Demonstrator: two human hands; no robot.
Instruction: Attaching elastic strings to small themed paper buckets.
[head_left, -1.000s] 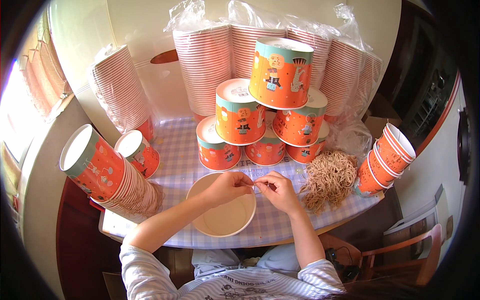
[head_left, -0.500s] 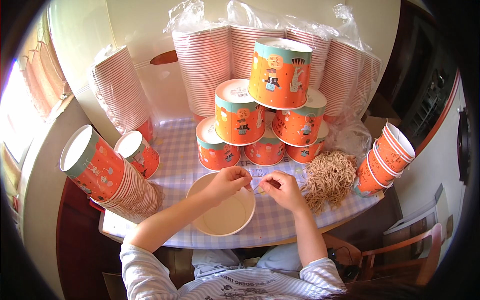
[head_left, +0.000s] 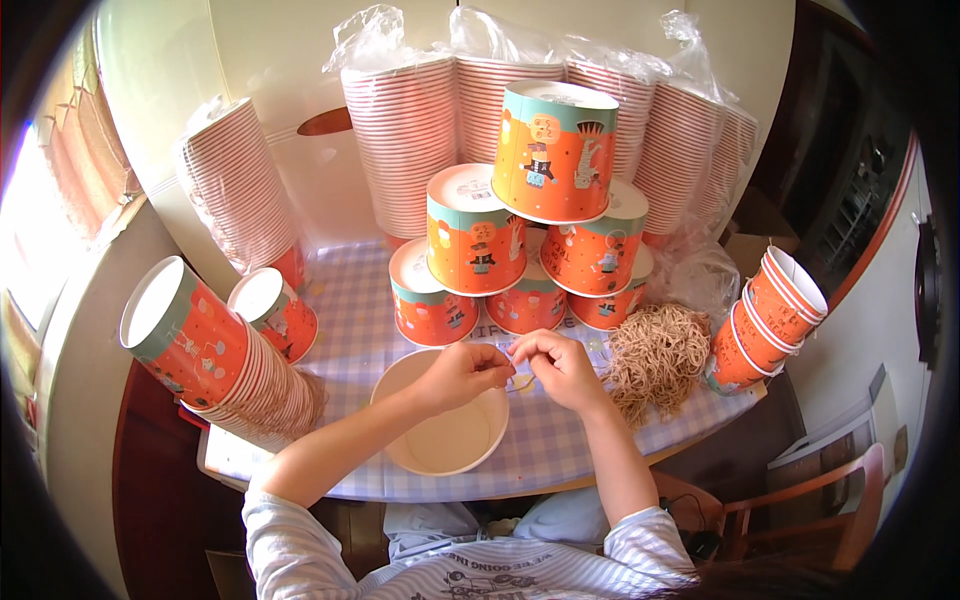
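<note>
My left hand is closed in a pinch over the right rim of an open white paper bucket. Close beside it, my right hand has its fingers bent and pinched too. A short piece of thin tan string shows between the fingertips of both hands; most of it is hidden by them. To the right of my right hand lies a tangled heap of tan string. Orange-and-green paper buckets, upside down, form a pyramid just beyond my hands, topped by one bucket.
Tall bagged stacks of paper buckets stand at the back, and another bagged stack at the left. Nested buckets lean at the near left and right. A checked cloth covers the table; a wooden chair stands at right.
My right hand has shifted slightly up and left, closer to my left hand, and its fingers have curled over. The buckets keep their places.
</note>
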